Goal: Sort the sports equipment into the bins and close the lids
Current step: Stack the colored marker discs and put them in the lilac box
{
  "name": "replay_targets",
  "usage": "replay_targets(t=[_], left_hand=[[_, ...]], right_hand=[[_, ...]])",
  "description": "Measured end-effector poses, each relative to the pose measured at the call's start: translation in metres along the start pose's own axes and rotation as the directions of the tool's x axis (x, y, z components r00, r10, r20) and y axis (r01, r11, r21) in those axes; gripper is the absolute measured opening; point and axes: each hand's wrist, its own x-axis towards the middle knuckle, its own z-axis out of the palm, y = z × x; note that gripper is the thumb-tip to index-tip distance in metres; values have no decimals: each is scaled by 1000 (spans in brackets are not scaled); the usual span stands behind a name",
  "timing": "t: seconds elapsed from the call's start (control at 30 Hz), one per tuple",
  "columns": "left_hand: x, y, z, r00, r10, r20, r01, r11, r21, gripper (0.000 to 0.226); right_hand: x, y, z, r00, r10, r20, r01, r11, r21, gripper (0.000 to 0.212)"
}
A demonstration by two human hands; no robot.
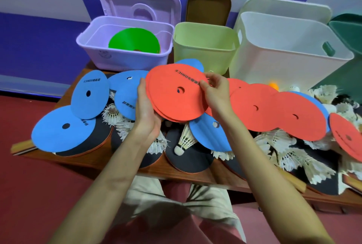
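Red flat discs, thin stack, held above the bench before the lilac bin: judged light, flexible and prone to fanning, gripped at opposite rims by left hand beneath and right hand pinching.

I took the middle bin as my mark. One bin stood just to its left with a disc inside, its lid upright behind it. A larger bin stood just right of the middle bin. All three sat at the back of the table. In front of the middle bin my left hand and right hand held a stack of discs above paddles and shuttlecocks. More discs lay to the front left, others to the front right.
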Motion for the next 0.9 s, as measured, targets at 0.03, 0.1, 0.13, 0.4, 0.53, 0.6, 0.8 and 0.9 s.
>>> replay_targets(t=[0.03, 0.1, 0.13, 0.4, 0.53, 0.6, 0.8, 0.9], left_hand=[[1, -2, 1, 1000, -7, -23, 7, 1000, -6, 47], [2, -5, 2, 998, -14, -60, 15, 1000, 11, 41], [2, -6, 4, 998, -22, -64, 23, 999, 23, 41], [10, -3, 3, 998, -51, -43, 53, 996, 70, 45], [12, -4, 4, 998, -47, -34, 50, 996, 68, 43], [11, -3, 9, 998, -63, -24, 64, 996, 65, 42], [9, -10, 30, 998, -59, 10, 58, 996, 74, 36], [9, -13, 37, 998, -56, 23, 54, 994, 90, 38]], right_hand=[[0, 3, 0, 999, -29, 17, 30, 996, -78, 24], [0, 5, -3, 993, -75, 96, 91, 982, -167, 30], [-1, 4, -5, 984, -96, 148, 125, 971, -203, 33], [24, 27, -65, 987, -137, 85, 159, 742, -651, 40], [26, 39, -115, 982, 14, -188, -161, 580, -798, 58], [22, 44, -133, 964, 93, -248, -260, 513, -818, 69], [13, 49, -148, 968, 79, -237, -244, 503, -830, 67], [11, 51, -149, 976, 5, -217, -186, 531, -826, 65]])
